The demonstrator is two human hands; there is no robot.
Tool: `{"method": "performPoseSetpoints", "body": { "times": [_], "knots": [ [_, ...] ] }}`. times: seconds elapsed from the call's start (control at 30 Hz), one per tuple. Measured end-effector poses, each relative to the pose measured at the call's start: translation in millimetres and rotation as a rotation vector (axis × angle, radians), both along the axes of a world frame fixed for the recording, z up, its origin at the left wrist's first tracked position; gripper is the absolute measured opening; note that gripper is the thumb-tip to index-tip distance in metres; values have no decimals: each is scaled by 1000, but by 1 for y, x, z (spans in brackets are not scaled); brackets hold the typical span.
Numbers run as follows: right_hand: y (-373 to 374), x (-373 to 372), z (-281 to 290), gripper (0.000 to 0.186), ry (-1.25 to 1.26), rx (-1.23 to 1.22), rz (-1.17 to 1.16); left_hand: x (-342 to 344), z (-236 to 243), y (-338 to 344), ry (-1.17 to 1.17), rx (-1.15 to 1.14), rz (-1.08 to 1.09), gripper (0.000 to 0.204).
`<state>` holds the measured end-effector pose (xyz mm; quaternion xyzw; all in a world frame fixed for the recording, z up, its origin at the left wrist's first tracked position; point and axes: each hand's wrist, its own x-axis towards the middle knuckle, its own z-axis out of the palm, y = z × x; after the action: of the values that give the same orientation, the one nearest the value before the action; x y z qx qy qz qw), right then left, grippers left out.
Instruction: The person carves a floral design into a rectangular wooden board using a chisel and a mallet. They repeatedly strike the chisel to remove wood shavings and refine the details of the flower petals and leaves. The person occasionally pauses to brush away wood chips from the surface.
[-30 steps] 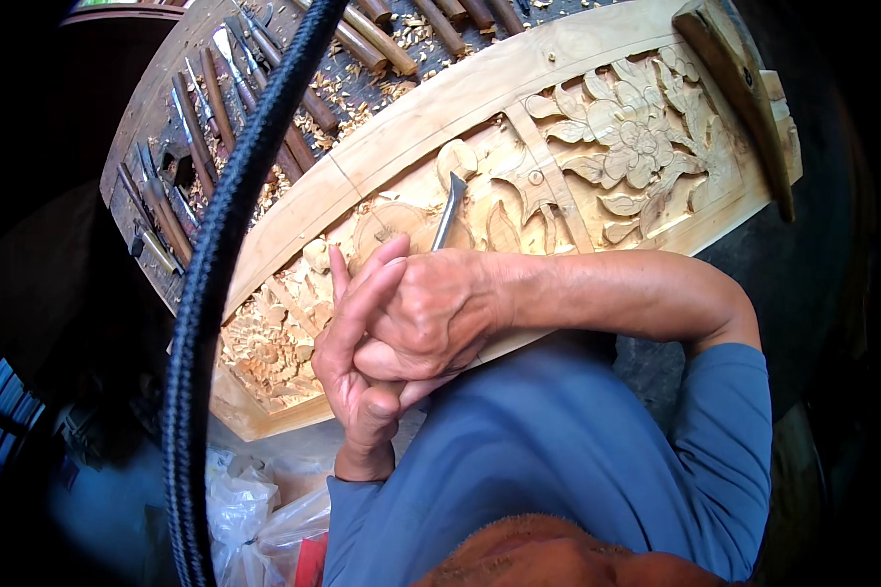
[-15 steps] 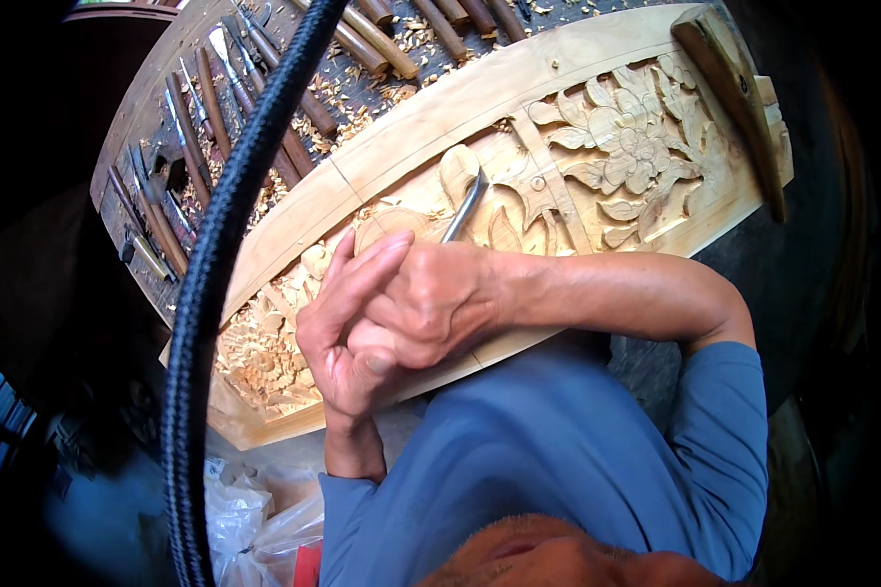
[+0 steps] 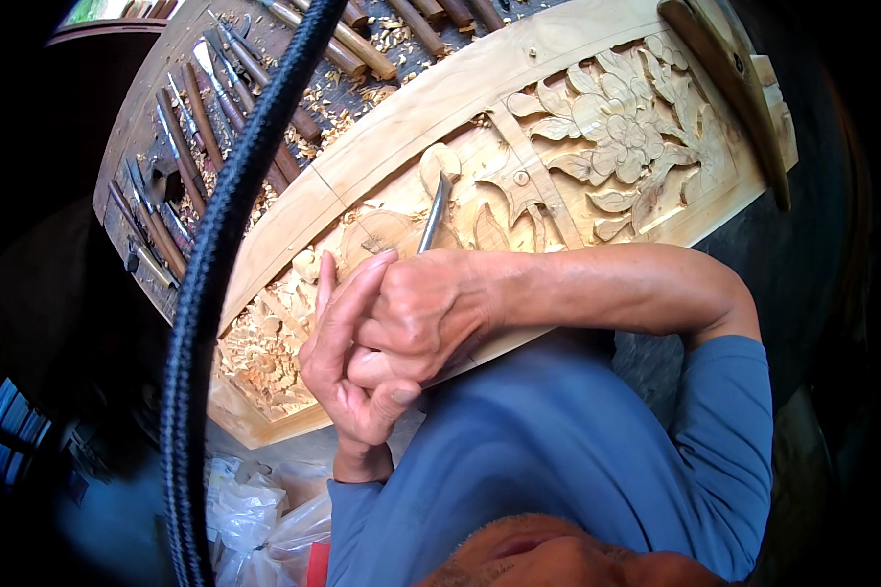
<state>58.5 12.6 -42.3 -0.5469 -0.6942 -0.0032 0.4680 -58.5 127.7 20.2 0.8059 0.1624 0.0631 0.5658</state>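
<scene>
A gouge [image 3: 433,215] with a bare metal shank is in my right hand [image 3: 421,308], which is closed in a fist; its handle is hidden inside. The tip meets the small raised oval [image 3: 440,166] on a pale carved wooden panel [image 3: 548,73]. My left hand [image 3: 347,362] cups the near-left side of the right fist, thumb below and fingers reaching up; its palm appears to bear on the hidden handle end. Right of the tip, the panel bears a carved flower with leaves [image 3: 617,137]. More carving [image 3: 264,362] lies at its left end.
Several chisels and gouges [image 3: 181,147] lie among wood shavings on the dark bench [image 3: 127,127] behind the panel. A wooden bar [image 3: 729,78] crosses the panel's right end. A black braided cable [image 3: 206,284] runs down the left. Clear plastic bags [image 3: 255,509] are below left.
The gouge's tip has shifted from the oval's right edge toward its lower middle, and the shank stands steeper in view. Both hands keep their hold. The whole view has moved slightly.
</scene>
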Motion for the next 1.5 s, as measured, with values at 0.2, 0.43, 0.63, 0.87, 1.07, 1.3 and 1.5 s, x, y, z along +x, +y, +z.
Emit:
{"method": "performPoseSetpoints", "body": {
  "times": [0.2, 0.43, 0.63, 0.87, 1.07, 1.3, 1.5],
  "knots": [
    [9, 0, -7, 17, 116, -21, 2, 10, -14, 25, -55, 43, -88, 96],
    [11, 2, -11, 18, -2, -112, -124, 21, -25, 39, -19, 10, -92, 99],
    [5, 3, -5, 21, -67, -43, -96, 12, -20, 30, -56, 37, -97, 109],
    [0, -3, 3, 33, -31, -75, 109, -14, -7, -3, -3, -12, 50, 120],
    [2, -1, 1, 31, 49, 40, 96, -10, 10, -10, 60, -53, 87, 114],
    [2, 5, 8, 34, 89, -237, 143, -1, 4, 1, 40, -29, 53, 101],
    [9, 2, -5, 26, 47, -264, 46, 2, -22, 26, 3, -47, 49, 94]
  ]
}}
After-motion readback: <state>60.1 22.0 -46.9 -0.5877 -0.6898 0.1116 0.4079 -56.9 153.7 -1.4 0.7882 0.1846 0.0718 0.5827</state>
